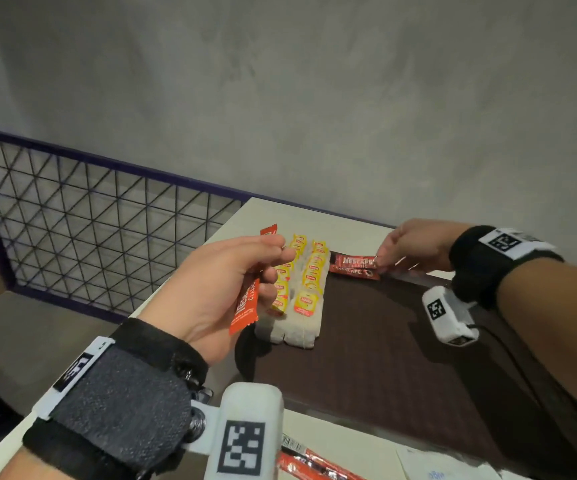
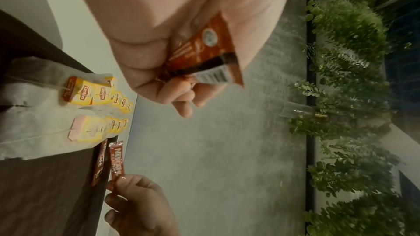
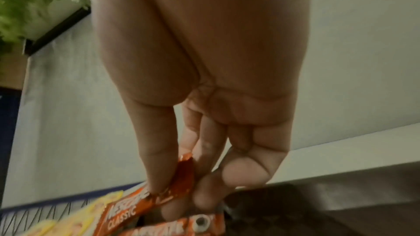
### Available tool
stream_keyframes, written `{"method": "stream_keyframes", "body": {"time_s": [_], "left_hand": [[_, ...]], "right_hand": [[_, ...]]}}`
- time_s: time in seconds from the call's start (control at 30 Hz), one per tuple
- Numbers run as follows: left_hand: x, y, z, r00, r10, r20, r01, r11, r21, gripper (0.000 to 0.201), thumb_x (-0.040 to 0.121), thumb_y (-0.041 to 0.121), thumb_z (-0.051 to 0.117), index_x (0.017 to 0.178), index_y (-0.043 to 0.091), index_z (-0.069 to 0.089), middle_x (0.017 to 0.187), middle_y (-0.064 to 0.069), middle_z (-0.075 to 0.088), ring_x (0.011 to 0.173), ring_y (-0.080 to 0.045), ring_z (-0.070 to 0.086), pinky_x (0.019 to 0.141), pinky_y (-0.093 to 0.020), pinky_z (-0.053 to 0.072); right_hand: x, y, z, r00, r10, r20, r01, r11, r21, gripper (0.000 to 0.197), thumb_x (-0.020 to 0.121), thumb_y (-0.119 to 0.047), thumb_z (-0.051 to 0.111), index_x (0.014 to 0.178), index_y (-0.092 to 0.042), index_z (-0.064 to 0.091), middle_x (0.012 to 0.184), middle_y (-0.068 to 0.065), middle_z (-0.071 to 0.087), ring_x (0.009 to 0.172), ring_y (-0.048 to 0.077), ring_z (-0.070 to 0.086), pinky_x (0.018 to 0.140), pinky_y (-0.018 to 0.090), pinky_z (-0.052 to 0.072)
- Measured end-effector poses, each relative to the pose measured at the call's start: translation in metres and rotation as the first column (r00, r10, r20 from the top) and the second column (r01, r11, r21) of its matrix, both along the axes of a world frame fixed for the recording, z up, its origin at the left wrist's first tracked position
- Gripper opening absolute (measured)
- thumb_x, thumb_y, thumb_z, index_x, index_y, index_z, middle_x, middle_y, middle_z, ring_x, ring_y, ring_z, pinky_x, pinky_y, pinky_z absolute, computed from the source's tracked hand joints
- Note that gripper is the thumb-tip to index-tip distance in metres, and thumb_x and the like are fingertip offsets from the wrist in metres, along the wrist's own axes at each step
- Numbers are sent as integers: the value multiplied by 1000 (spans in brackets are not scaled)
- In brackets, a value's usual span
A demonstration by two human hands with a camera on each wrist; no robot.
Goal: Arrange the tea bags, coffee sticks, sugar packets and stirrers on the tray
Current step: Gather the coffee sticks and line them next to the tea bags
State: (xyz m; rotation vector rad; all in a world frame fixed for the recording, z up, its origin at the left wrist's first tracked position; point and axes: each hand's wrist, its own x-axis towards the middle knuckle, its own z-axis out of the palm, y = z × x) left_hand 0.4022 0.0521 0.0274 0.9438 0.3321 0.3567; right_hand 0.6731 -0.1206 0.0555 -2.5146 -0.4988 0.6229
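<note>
your left hand [image 1: 224, 289] is raised over the left edge of the tray [image 1: 401, 341], fingers [image 1: 273, 249] curled round an orange coffee stick [image 1: 245, 301]. that stick stands roughly upright in the grip, its long axis running near to far, one end poking out above the fingers and the other below the palm. it is off the tray and well clear of the surface.

just right of that hand, the tea bags [image 1: 306, 282] lie in two rows on the tray's far left part, each row running near to far, yellow tags overlapping.

right of them, two dark red coffee sticks [image 1: 354, 266] lie side by side at the tray's far edge, long axes running left to right, crosswise to the tea rows. your right hand [image 1: 415, 247] is at their right end, fingers [image 3: 156, 159] pinching the end of one stick, low over the tray; whether it already rests flat i cannot tell.

so your held stick must turn about a quarter to match that pair, and they lie right and far of your left hand, past the tea rows. the right hand is the nearer one.

more orange sticks [image 1: 315, 462] wait on the bench [image 1: 332, 431] by your left wrist.
</note>
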Motion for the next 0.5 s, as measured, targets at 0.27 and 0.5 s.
{"method": "stream_keyframes", "body": {"time_s": [0.27, 0.5], "left_hand": [[2, -3, -1, 1000, 19, -19, -20, 1000, -22, 16, 89, -1, 64, 104, 0, 70, 84, -12, 73, 57, -9, 51, 42, -16, 42], [2, -8, 2, 1000, 5, -15, -5, 999, -42, 12, 91, -3, 62, 99, 3, 70, 83, -12, 72, 56, -9, 50, 43, -14, 40]], "right_hand": [[0, 26, -22, 935, 174, 310, -57, 935, -351, 16, 77, -21, 85, 90, -15, 79, 94, 7, 77, 87, 20, 67, 73, 31, 54], [3, 31, -30, 899, 209, 386, -53, 925, -377, 17, 85, -21, 80, 99, -13, 77, 101, 5, 75, 98, 21, 68, 79, 31, 53]]}}
